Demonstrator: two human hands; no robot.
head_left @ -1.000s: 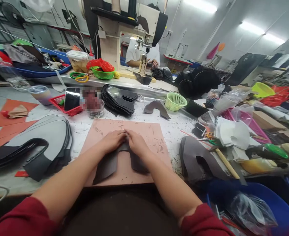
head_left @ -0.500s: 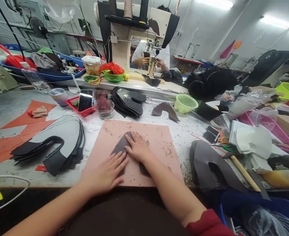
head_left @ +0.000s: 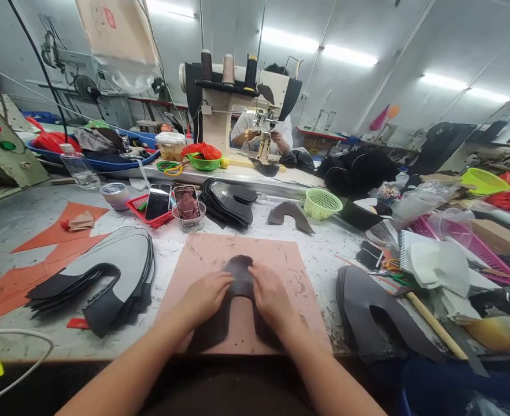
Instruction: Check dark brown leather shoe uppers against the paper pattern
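Observation:
A dark grey U-shaped shoe upper lies on the pink board in front of me, its curved end pointing away and its two legs toward me. My left hand grips its left side, fingers bent over the edge with the fingertips near the curve. On the opposite side my right hand holds the right edge the same way; its thumb and finger undersides are partly hidden. To the left rests a stack of grey-and-black uppers, and to the right another dark grey stack.
Behind the board stand a stack of black pieces, a single arched piece, a green basket and a phone in a clear bowl. A hammer lies right. A sewing machine stands at the back, a person beyond it.
Both hands have gone from lying flat on the upper to gripping its two sides. The curve and both legs now show more plainly. The camera view has tilted up.

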